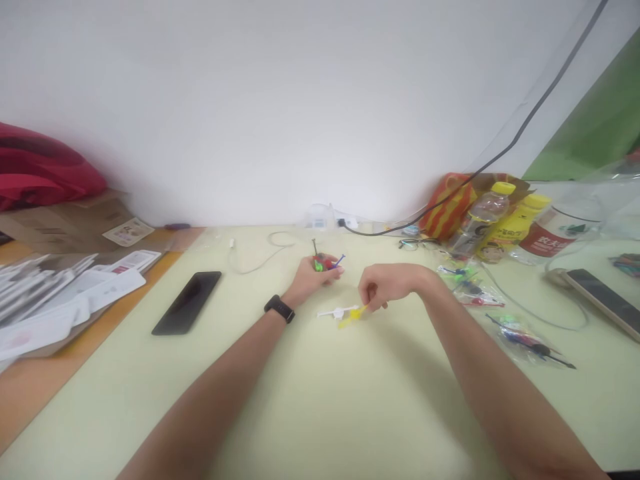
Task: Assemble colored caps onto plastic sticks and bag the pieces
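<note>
My left hand (311,275), with a black watch (279,309) on its wrist, is closed around a cluster of small plastic pieces (325,263) in green, red and blue, with thin rods sticking out. To its right, my right hand (389,284) bends down at the wrist and pinches one end of a yellow plastic piece (354,315). That piece is low over the table or touching it; I cannot tell which. A white plastic piece (337,313) with thin arms lies just left of the yellow one.
A black phone (187,303) lies left. Clear bags of coloured parts (525,339) lie right, near another phone (607,300). Bottles (515,227) and a red-yellow bag (447,205) stand at back right. Papers (75,303) and a cardboard box (65,223) are far left. A cable (500,155) crosses the wall.
</note>
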Demonstrator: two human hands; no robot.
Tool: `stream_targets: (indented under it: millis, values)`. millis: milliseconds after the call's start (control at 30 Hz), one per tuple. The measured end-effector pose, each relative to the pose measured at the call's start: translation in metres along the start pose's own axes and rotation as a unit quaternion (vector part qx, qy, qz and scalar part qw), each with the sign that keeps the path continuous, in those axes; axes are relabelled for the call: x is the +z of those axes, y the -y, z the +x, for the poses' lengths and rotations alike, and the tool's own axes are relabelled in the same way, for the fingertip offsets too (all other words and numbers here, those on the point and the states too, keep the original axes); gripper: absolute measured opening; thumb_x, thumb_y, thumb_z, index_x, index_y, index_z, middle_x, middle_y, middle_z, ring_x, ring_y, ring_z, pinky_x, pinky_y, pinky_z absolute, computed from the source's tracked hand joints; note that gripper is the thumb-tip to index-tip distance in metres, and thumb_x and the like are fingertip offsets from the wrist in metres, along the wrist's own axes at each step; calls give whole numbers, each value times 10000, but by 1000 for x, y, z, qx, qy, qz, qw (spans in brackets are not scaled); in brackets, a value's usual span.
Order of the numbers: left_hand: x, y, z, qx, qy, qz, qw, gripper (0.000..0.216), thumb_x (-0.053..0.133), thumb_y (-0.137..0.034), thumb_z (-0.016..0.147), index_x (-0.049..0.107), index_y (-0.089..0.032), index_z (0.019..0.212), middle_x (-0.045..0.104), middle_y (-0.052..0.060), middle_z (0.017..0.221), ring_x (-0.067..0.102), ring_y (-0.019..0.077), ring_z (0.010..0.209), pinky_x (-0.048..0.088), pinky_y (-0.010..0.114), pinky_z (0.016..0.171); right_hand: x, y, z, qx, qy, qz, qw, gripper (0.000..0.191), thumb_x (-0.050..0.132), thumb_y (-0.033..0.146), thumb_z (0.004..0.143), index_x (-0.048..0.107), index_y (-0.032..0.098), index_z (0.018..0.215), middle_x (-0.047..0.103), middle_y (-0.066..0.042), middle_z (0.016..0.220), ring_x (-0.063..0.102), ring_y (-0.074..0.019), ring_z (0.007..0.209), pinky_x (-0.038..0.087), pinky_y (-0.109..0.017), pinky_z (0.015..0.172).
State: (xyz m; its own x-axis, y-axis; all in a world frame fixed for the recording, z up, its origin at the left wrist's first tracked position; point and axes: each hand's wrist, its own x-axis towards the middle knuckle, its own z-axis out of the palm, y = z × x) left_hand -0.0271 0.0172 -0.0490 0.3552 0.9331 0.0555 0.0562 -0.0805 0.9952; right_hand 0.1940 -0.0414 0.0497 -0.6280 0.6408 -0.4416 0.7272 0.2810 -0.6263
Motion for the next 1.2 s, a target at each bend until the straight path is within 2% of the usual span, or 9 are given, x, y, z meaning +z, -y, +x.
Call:
stream_targets:
  millis: [100,233,367,500,733,900,967,1033,1200]
  values:
    - [1,-2,-3,7,20,46,999,533,926,-440,679,732,-161,1090,761,94,859,734,239,748,515,268,533,-10,12,-19,-63,-74,12,995,146,698,304,802,782,185,806,697,-16,665,613,-150,597,417,-244,530]
    - [1,-1,-4,33,34,68,997,470,915,-442,683,753,-166,1026,745,54,808,648,165,619,476,261,526,-18,24,-38,-122,-242,39,962,214,632,324,883,804,202,916,711,-31,719,634,-167,663,457,-255,567]
    - [1,1,-4,50,64,75,994,430,900,-439,701,756,-163,998,735,51,831,641,160,671,492,268,597,-19,30,-40,-159,-439,115,877,152,650,249,851,785,188,879,724,-42,744,657,-176,679,514,-281,630]
    - [3,3,-3,73,65,113,989,445,909,-439,683,765,-171,1007,732,49,875,662,184,778,502,278,679,-18,31,-34,-166,-552,90,812,161,612,174,820,772,175,841,723,-34,736,652,-170,675,517,-284,650]
    - [4,5,-4,87,75,141,983,437,889,-446,706,768,-165,1017,732,48,894,658,187,797,510,299,740,-14,25,-23,-147,-606,-72,779,191,576,89,777,740,184,790,724,-16,734,601,-152,641,476,-276,632]
    - [5,4,-5,88,75,147,982,433,885,-438,715,766,-167,1031,724,46,872,658,186,782,502,288,695,-12,32,-24,-187,-674,-76,711,189,556,103,797,712,205,826,712,-21,774,603,-167,666,476,-289,637]
    - [5,4,-4,89,79,147,982,431,885,-432,718,762,-166,1034,724,49,878,668,193,804,507,290,707,-12,34,-25,-190,-682,-92,700,185,547,107,802,696,212,834,701,-22,782,591,-168,664,467,-293,641]
    - [6,3,-5,88,78,147,982,429,886,-430,720,759,-166,1033,725,50,880,671,195,813,511,291,716,-12,34,-26,-180,-664,-115,716,181,545,109,803,681,217,855,676,-12,750,572,-165,643,453,-294,648]
    - [7,0,-6,79,79,162,981,427,890,-423,718,765,-166,1036,734,54,900,660,187,796,509,293,714,-9,29,-21,-130,-577,-154,792,244,546,88,785,626,220,974,663,0,746,583,-173,657,408,-288,668]
